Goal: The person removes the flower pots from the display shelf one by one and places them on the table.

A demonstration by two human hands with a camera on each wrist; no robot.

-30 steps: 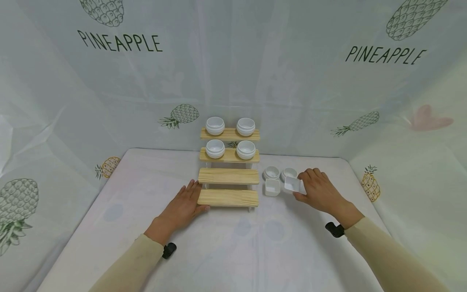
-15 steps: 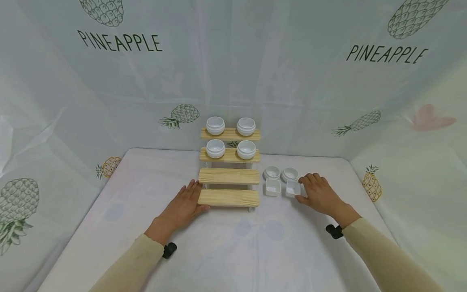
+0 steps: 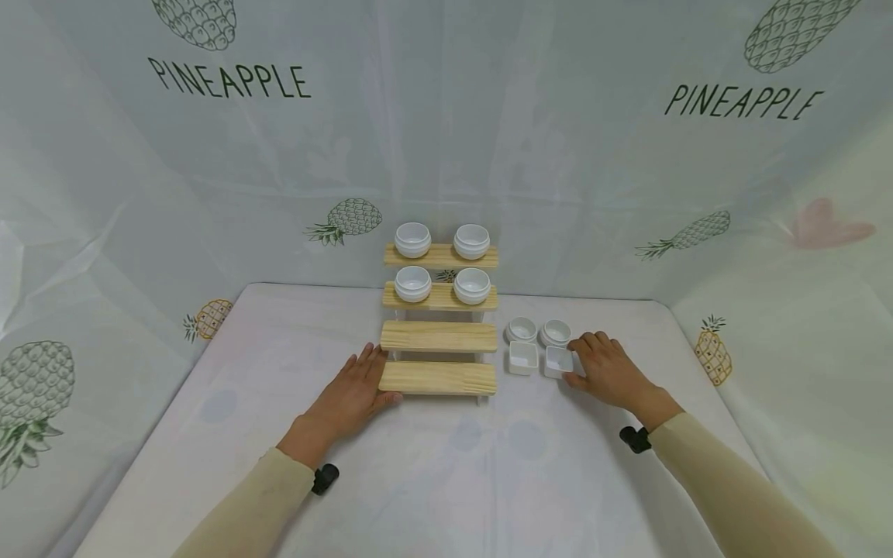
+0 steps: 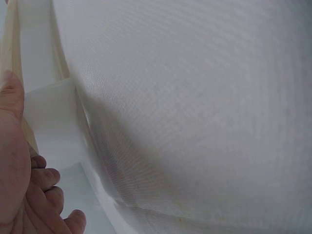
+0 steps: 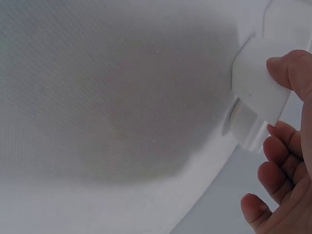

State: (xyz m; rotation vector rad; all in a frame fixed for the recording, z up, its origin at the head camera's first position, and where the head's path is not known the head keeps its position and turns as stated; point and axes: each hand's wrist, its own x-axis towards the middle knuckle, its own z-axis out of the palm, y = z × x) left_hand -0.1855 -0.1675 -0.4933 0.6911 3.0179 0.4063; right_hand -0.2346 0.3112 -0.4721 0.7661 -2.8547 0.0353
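Note:
My right hand (image 3: 608,373) pinches a small white square dish (image 3: 556,364) between thumb and fingers. In the right wrist view the thumb lies on the side of this dish (image 5: 256,80), low over the tablecloth or resting on it; I cannot tell which. Left of it sits a matching square dish (image 3: 522,359). Behind stand two small round white bowls, one left (image 3: 522,330) and one right (image 3: 556,333). My left hand (image 3: 346,403), fingers extended, touches the left end of a stepped wooden stand (image 3: 438,378). In the left wrist view its thumb lies against a wooden board (image 4: 9,53).
Several white round bowls stand in pairs on the stand's upper two boards (image 3: 439,297). The lower two boards are bare wood. A pale cloth covers the table (image 3: 446,480), and a pineapple-print curtain (image 3: 446,139) hangs behind and at the sides.
My right hand has lowered the square dish, which was tilted a second ago, to level and shifted it slightly left, beside the other square dish. The left hand has stayed at the stand.

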